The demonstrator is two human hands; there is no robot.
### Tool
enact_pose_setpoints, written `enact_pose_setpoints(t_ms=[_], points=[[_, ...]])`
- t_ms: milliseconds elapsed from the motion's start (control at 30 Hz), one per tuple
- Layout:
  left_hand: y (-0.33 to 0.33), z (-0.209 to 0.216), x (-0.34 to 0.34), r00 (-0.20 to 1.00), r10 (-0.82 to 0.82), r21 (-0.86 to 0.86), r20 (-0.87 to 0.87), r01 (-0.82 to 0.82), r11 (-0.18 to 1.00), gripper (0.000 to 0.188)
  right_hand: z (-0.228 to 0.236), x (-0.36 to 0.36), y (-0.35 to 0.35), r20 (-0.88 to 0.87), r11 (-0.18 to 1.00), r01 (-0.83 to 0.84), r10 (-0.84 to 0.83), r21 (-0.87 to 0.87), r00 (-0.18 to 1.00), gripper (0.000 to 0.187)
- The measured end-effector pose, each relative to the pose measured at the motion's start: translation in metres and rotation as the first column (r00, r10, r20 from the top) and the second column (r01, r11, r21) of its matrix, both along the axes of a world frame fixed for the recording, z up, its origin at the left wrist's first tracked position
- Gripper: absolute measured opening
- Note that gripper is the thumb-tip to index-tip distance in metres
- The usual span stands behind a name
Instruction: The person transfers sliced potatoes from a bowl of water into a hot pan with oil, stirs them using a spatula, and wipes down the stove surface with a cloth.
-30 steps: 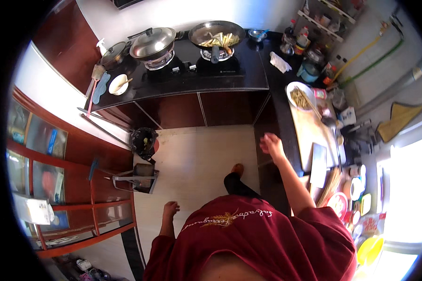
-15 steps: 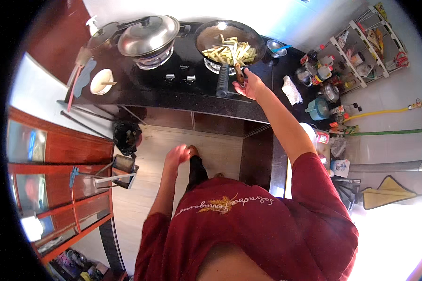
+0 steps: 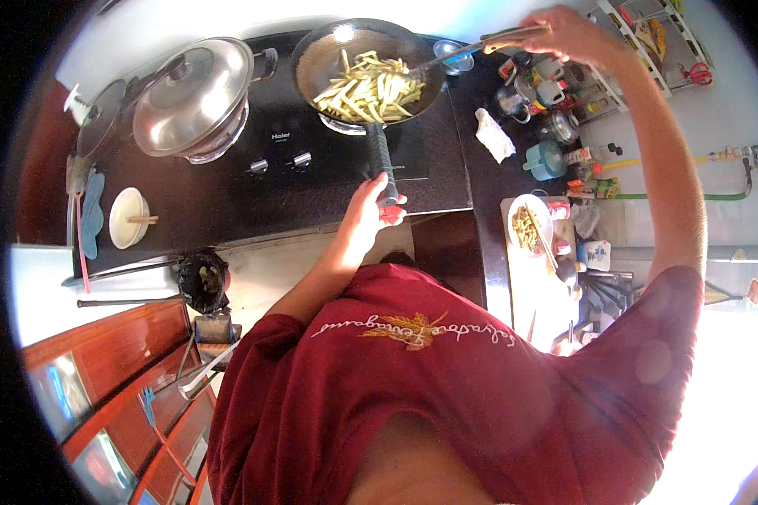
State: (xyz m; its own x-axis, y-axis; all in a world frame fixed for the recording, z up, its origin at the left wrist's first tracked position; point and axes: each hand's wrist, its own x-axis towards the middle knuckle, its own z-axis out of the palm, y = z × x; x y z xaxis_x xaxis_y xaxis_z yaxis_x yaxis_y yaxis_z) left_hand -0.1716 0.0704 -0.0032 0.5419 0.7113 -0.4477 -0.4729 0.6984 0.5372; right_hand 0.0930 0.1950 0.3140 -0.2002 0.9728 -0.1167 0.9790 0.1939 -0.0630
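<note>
A dark wok (image 3: 312,76) sits on the right burner, filled with pale green and whitish vegetable strips (image 3: 366,91). My left hand (image 3: 364,217) is closed round the end of its black ribbed handle (image 3: 379,151). Out to the far right, my right hand (image 3: 568,35) grips the wooden handle of a metal spatula (image 3: 507,38). The spatula's shaft slants down over the wok's right rim, and its blade is partly hidden among the strips.
A lidded pot (image 3: 194,97) occupies the left burner. A white bowl (image 3: 126,219) stands at the counter's left. Rightward are a small metal bowl (image 3: 448,46), a crumpled white cloth (image 3: 493,139), several bottles (image 3: 552,91) and a dish with food (image 3: 524,225). A black-lined bin (image 3: 200,282) stands below.
My left hand has come up from beside my body and taken the wok handle. My right hand has swung up and right with the spatula; the strips lie heaped differently.
</note>
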Motion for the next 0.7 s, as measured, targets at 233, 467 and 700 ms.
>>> enact_pose_setpoints(t_ms=[233,467,700], points=[[0.013,0.005,0.007,0.999,-0.05,0.008,0.02,0.05,0.999,0.028,0.045,-0.048,0.05,0.358,0.898,-0.327,0.421,-0.295,0.833,0.028],[0.017,0.003,-0.003,0.998,-0.008,-0.022,-0.062,0.007,1.0,0.025,0.022,-0.068,0.093,0.35,0.85,-0.346,0.489,-0.396,0.799,0.033],[0.009,0.027,0.006,0.989,0.056,-0.019,-0.139,-0.059,0.998,0.025,-0.126,-0.027,0.064,0.216,0.808,-0.012,0.171,-0.589,0.961,0.035]])
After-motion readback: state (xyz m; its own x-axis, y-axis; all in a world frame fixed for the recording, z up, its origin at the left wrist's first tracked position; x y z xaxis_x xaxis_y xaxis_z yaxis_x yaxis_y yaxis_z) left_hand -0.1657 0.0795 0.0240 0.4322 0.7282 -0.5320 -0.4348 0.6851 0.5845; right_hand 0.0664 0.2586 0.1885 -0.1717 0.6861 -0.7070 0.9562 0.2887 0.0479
